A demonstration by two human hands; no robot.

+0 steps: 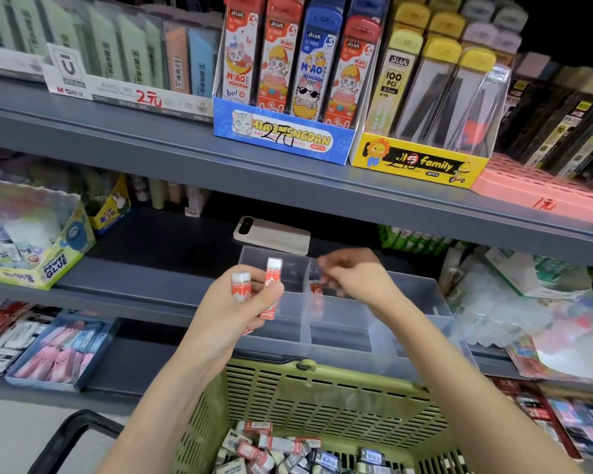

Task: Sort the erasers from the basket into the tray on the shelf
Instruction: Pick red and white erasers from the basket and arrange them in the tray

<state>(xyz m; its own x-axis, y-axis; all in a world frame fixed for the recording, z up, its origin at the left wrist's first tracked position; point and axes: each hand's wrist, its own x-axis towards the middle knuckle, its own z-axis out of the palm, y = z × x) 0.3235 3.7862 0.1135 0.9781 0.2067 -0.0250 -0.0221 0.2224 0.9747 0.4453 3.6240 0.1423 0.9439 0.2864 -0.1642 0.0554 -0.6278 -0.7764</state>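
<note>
Head view is showing your left hand (243, 302) raised in front of the grey shelf (151, 285), with the forearm rising from the lower left and the palm side turned toward you. Its fingers are curling around a small bunch of red-and-white erasers (274, 282). Two of them are standing upright above the fist, and a red corner is peeking out below the palm.

Your right hand (353, 275) is reaching in from the lower right, wrist bent, and is hovering over the clear divided tray (343, 330). Its fingers are bunched and pointing down and to the left into a rear compartment, just right of a divider wall. Motion blur is smearing the fingertips, so you cannot tell whether they are pinching anything or are already loose. A red eraser (317, 289) is sitting in that compartment, right beneath them.

The tray is resting on the shelf, with its front edge just above the far rim of the green slotted basket (322, 398). The basket is sitting between your forearms and is holding a heap of erasers (271, 449) in red, white and dark sleeves. A phone (271, 234) is lying on the shelf just behind the tray.
</note>
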